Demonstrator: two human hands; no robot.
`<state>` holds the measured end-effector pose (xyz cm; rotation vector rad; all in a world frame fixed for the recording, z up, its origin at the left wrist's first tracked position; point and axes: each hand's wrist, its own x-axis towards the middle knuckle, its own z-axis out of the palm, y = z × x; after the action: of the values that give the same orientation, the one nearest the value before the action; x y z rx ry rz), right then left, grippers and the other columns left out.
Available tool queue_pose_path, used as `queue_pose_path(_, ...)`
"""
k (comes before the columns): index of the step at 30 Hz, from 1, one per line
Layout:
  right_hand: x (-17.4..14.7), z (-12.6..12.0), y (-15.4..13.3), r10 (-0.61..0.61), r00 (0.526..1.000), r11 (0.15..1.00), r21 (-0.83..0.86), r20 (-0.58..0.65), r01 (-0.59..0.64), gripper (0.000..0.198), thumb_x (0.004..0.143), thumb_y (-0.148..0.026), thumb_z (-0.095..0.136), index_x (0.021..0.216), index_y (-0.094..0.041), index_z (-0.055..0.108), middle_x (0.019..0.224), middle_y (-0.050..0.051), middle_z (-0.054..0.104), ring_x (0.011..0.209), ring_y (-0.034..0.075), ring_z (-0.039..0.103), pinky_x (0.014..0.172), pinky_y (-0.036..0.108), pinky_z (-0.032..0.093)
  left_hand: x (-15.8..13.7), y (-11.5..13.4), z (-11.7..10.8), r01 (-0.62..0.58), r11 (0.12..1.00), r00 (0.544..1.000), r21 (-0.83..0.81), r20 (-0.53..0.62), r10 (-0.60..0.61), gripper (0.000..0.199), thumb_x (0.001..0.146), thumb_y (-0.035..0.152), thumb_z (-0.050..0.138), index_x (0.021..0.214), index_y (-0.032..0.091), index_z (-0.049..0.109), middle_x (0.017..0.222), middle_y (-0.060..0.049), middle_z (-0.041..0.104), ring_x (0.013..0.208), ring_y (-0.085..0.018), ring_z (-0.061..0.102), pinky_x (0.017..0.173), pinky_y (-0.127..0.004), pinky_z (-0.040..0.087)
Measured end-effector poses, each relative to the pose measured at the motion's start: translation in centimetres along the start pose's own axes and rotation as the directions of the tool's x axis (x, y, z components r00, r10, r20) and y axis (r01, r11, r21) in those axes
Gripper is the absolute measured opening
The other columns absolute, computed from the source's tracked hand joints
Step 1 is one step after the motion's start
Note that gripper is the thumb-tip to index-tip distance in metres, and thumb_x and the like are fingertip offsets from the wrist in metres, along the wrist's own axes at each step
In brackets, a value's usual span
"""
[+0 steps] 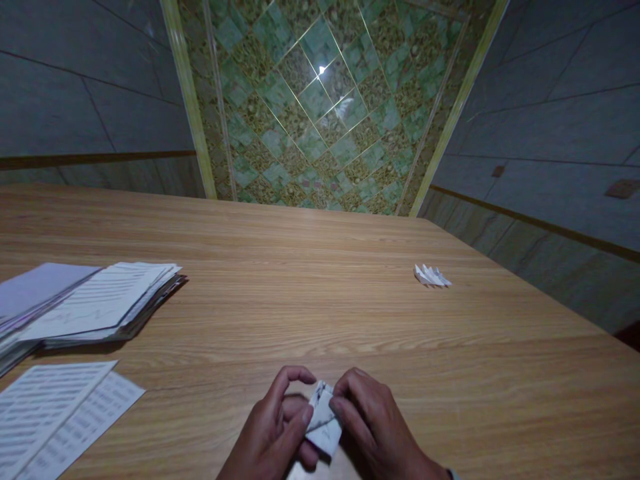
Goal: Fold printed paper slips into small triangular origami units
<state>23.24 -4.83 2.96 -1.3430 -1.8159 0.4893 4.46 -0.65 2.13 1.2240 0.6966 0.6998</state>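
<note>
At the near edge of the table, both hands hold a small folded piece of white paper (326, 437) with dark marks on it. My left hand (274, 427) grips its left side, the thumb on top and other fingers curled beneath. On the opposite side, my right hand (375, 420) pinches the upper right edge between thumb and fingers. The paper is tilted and shows several folded layers near its top. Parts of it are hidden behind the fingers.
An open stack of papers (110, 297) lies at the left on the wooden table (280, 280). Nearer are loose printed sheets (60, 413). A small pleated white paper piece (432, 275) sits at the right. Beyond the table edge is a patterned green tiled surface (320, 100).
</note>
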Motion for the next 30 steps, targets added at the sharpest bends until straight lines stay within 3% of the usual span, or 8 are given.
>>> queue_pose_path(3,0.1,-0.1,-0.2,0.01,0.999,1.0,-0.001,-0.032,-0.01,0.02,0.096,-0.016,0.05,0.077,-0.022,0.051,0.071,-0.002,0.056,0.063,0.014,0.053,0.058,0.022,0.038,-0.1,0.7,0.0,-0.034,0.994,0.999,0.101,-0.002,0.035,0.035,0.09,0.056,0.067,0.092,0.022,0.06,0.073,0.0,0.07,0.064,-0.016,0.064,0.06,-0.024,0.047)
queue_pose_path(7,0.1,-0.2,-0.4,-0.006,0.998,1.0,-0.006,-0.064,0.006,0.02,0.097,-0.018,0.051,0.077,-0.022,0.052,0.069,-0.003,0.057,0.061,0.013,0.053,0.056,0.022,0.038,-0.1,1.4,0.0,-0.045,0.963,0.992,0.266,-0.102,0.074,0.017,0.077,0.033,0.078,0.075,0.019,0.069,0.064,0.001,0.068,0.057,-0.014,0.059,0.055,-0.022,0.042)
queue_pose_path(14,0.1,0.0,-0.8,-0.034,0.992,0.999,-0.02,-0.125,0.032,0.027,0.102,-0.027,0.049,0.076,-0.021,0.055,0.067,-0.002,0.059,0.058,0.013,0.055,0.054,0.022,0.04,-0.1,1.0,0.1,0.014,0.995,0.987,0.099,-0.162,0.002,0.026,0.076,0.038,0.08,0.065,0.018,0.067,0.057,-0.002,0.068,0.055,-0.017,0.063,0.054,-0.024,0.046)
queue_pose_path(20,0.1,0.4,-0.9,-0.092,0.979,0.995,-0.05,-0.179,0.084,0.029,0.103,-0.028,0.05,0.075,-0.021,0.056,0.065,-0.002,0.06,0.054,0.012,0.052,0.051,0.021,0.039,0.1,0.6,0.3,0.011,0.996,0.984,-0.086,-0.175,-0.026,0.037,0.072,0.039,0.087,0.073,0.023,0.054,0.055,0.006,0.062,0.049,-0.013,0.06,0.048,-0.02,0.043)
queue_pose_path(23,0.1,0.4,-0.9,-0.146,0.969,0.988,-0.085,-0.201,0.131,0.028,0.104,-0.027,0.049,0.077,-0.022,0.056,0.066,-0.001,0.06,0.056,0.013,0.053,0.053,0.022,0.04,0.2,0.8,0.3,-0.021,0.995,0.986,-0.097,-0.166,0.005,0.033,0.074,0.039,0.087,0.08,0.022,0.059,0.059,0.006,0.063,0.052,-0.012,0.059,0.05,-0.02,0.044)
queue_pose_path(25,0.1,0.3,-0.9,-0.175,0.963,0.982,-0.107,-0.206,0.156,0.028,0.105,-0.026,0.048,0.077,-0.022,0.055,0.066,-0.001,0.06,0.057,0.013,0.054,0.053,0.022,0.04,0.2,0.8,0.1,-0.033,0.995,0.988,-0.099,-0.151,0.017,0.033,0.076,0.039,0.086,0.095,0.023,0.065,0.064,0.004,0.066,0.059,-0.014,0.062,0.056,-0.021,0.048)
queue_pose_path(27,0.1,0.3,-0.8,-0.195,0.959,0.978,-0.12,-0.208,0.173,0.028,0.105,-0.026,0.048,0.079,-0.022,0.055,0.067,-0.002,0.06,0.057,0.013,0.054,0.053,0.022,0.04,0.3,0.7,0.1,-0.023,0.99,0.995,-0.141,-0.1,0.009,0.045,0.076,0.042,0.086,0.112,0.023,0.066,0.074,0.0,0.072,0.071,-0.018,0.067,0.065,-0.026,0.052)
queue_pose_path(30,0.2,0.3,-0.8,-0.209,0.959,0.975,-0.123,-0.192,0.188,0.027,0.106,-0.025,0.047,0.08,-0.022,0.055,0.068,-0.001,0.06,0.058,0.013,0.054,0.054,0.022,0.04,0.3,0.3,0.2,0.036,0.983,0.999,-0.181,0.001,-0.037,0.06,0.07,0.049,0.089,0.119,0.02,0.069,0.091,-0.008,0.077,0.086,-0.025,0.071,0.076,-0.033,0.055)
